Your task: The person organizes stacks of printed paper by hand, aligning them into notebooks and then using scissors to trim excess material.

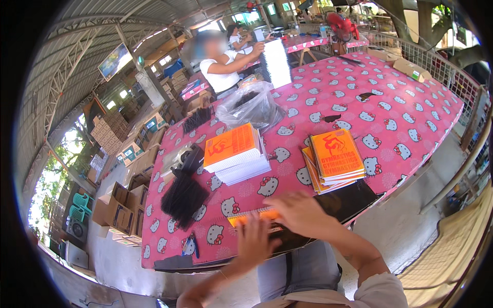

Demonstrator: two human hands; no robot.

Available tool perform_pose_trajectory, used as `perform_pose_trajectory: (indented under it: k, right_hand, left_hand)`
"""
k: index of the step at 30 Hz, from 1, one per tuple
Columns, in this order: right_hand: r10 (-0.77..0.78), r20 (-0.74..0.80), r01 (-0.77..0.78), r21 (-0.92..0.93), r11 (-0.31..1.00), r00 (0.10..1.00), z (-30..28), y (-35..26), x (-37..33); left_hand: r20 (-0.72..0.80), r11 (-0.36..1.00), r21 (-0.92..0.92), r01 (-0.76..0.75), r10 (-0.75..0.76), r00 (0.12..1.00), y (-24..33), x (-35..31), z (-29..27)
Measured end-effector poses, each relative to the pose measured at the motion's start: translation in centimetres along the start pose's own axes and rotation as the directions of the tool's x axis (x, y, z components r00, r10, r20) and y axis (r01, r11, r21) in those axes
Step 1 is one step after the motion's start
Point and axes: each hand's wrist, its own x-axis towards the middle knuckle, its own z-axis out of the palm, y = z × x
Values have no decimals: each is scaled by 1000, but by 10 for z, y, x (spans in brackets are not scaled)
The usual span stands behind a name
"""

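The notebook [238, 220], with orange cover and coil edge, lies flat on the pink table [313, 108], at the side close to the person. Both hands are above it, and they hide a good part of it. The left hand [255, 240] is over its near edge, palm down, the fingers straight and spread apart. The right hand [303, 215] reaches across its right end, with the fingers stretched along the far edge. This hand is somewhat blurred, so I cannot tell if its fingers pinch the notebook or only lie against it.

Just to the right of the notebook, a dark sheet [354, 199] lies along the table border. Beyond the notebook, a little to the left, stands the tall stack [236, 156] of orange-covered books; beyond it to the right is the low stack [338, 156], with similar covers. To the left of the notebook are black coils [184, 199] in a loose bundle, and nearer on that side a small blue tool [190, 246]. Farther beyond the notebook, past the plastic bag [251, 108], another person [221, 64] holds a white pile [277, 64] upright.
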Motion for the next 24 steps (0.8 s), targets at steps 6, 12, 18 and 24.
perform_pose_trajectory:
  k: [6,12,18,24]
  right_hand:
    - [270,-33,-68,931,357,962,38,35,-32]
    - [351,-31,-104,928,358,936,59,28,-31]
    - [343,-141,-62,853,519,929,60,17,-25]
    - [370,-162,-68,842,536,915,62,18,-25]
  left_hand:
    - [-173,981,-194,15,-50,984,-27,43,-48]
    - [-116,964,-266,-7,-25,993,-27,50,-50]
    - [-120,980,-191,-59,36,992,3,-2,0]
    - [-56,997,-69,-42,38,998,-2,30,-23]
